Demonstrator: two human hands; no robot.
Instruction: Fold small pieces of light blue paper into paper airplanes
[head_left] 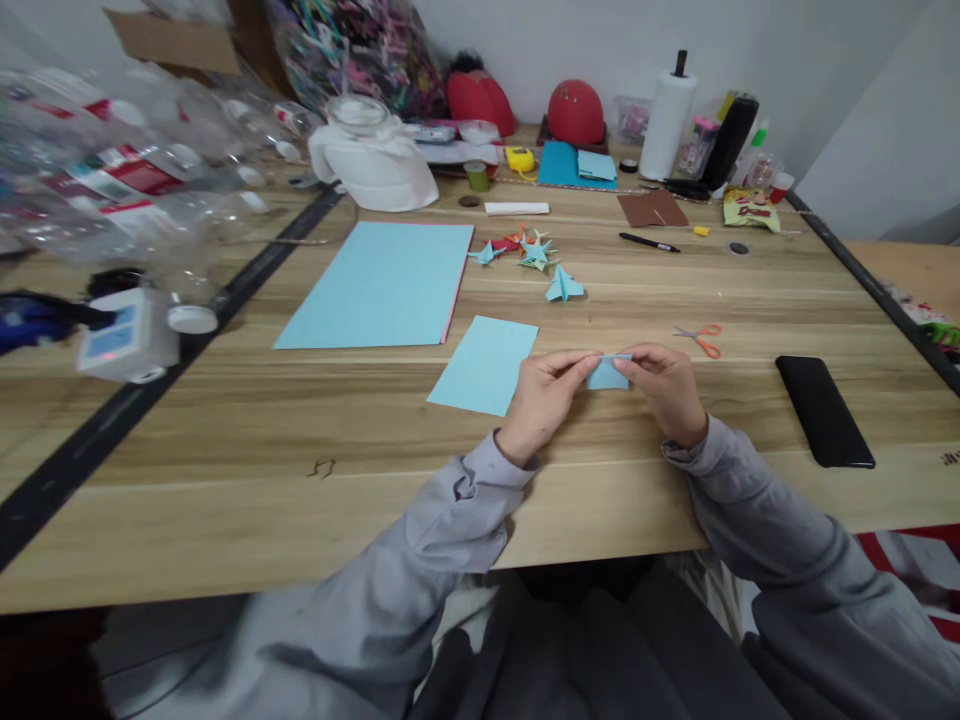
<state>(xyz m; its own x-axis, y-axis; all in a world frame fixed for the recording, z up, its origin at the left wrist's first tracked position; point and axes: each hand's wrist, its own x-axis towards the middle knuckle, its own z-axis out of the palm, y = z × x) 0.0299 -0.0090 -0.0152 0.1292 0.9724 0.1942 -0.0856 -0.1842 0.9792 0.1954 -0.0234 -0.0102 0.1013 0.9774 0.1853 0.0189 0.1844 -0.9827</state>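
A small light-blue paper piece (pixel 608 375) is over the bench (pixel 225 520) in front of me, its upper edge pinched by my left grip (pixel 541 394) and right grip (pixel 667 388). Beside my left lies a light-blue sheet (pixel 480 365); farther out are a folded paper plane (pixel 564 286), orange-handled scissors (pixel 707 340) and, rightward, a black phone (pixel 825 410).

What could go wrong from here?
1. The small blue paper is pinched by the left hand and the right hand; uneven pressure might crease it askew.
2. The blue sheet lies unweighted right by the left hand, so a sideways move might shift or crumple it.
3. The scissors lie just beyond the right hand, tips pointing left; reaching forward might knock or brush them.
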